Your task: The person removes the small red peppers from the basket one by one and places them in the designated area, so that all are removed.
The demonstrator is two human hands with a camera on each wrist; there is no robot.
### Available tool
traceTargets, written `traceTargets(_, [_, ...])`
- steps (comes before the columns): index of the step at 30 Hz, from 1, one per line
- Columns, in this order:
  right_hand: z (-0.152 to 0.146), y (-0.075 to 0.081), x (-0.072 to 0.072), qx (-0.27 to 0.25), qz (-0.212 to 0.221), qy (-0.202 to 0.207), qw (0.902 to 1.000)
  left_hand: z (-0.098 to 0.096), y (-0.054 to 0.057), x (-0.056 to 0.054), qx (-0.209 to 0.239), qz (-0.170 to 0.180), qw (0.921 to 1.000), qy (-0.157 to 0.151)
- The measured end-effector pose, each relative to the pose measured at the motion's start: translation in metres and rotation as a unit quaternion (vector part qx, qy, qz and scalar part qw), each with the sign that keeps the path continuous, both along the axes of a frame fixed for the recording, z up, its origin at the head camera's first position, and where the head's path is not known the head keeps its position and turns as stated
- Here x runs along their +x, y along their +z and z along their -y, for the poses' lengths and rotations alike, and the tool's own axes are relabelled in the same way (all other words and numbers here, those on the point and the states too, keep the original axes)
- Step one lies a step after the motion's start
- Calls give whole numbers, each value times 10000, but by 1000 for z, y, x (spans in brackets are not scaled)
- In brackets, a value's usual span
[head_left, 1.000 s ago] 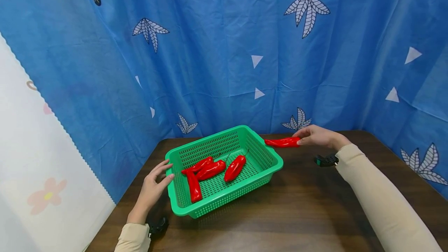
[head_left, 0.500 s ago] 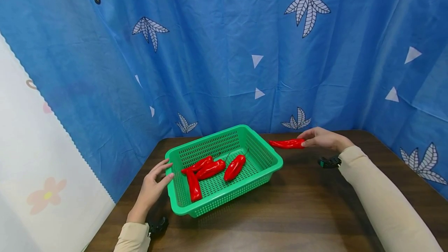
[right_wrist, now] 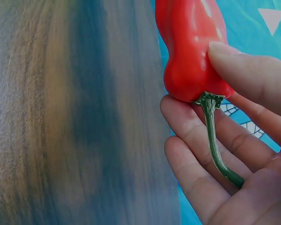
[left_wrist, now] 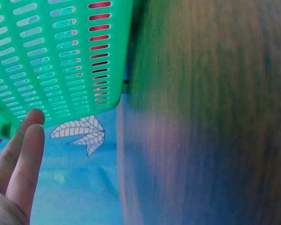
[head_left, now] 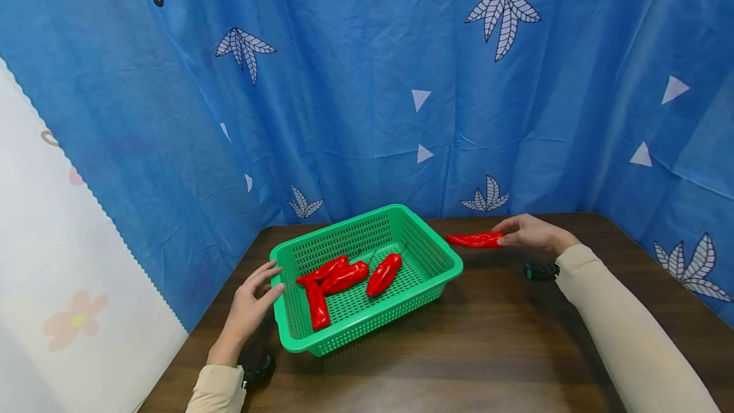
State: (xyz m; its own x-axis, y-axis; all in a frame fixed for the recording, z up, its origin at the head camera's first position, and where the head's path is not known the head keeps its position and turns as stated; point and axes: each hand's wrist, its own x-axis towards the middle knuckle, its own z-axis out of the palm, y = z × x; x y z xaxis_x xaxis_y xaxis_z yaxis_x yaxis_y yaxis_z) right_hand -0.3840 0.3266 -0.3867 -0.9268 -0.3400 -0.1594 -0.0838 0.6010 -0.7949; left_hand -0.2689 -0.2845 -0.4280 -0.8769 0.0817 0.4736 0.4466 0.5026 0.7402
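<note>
A red pepper is held by my right hand beyond the right end of the green basket. In the right wrist view, the thumb presses the pepper's side near its green stem, with fingers behind it. The stem points into the palm. My left hand rests at the basket's left end, thumb and index fingertip on the rim. In the left wrist view, two fairly straight fingers lie against its slotted outer wall. Several red peppers lie inside.
The basket stands on a dark brown wooden table. Behind the table hangs a blue patterned curtain, with a white cloth at the left. Each wrist carries a black camera mount.
My right hand has moved right and slightly down with the pepper, away from the basket's right rim. The left hand and the basket have stayed in place.
</note>
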Motion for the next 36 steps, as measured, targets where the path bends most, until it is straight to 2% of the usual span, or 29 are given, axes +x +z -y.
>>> traceTargets(10, [-5,-12,5,-34,75,-317,9995,-1,0,0,-26,9,10000,23])
traceTargets(18, [-9,-19,8,147,76,-528,9985,0,0,0,-32,-6,10000,27])
traceTargets(36, [-18,-34,6,346,48,-520,9980,-1,1,1,-30,47,10000,70])
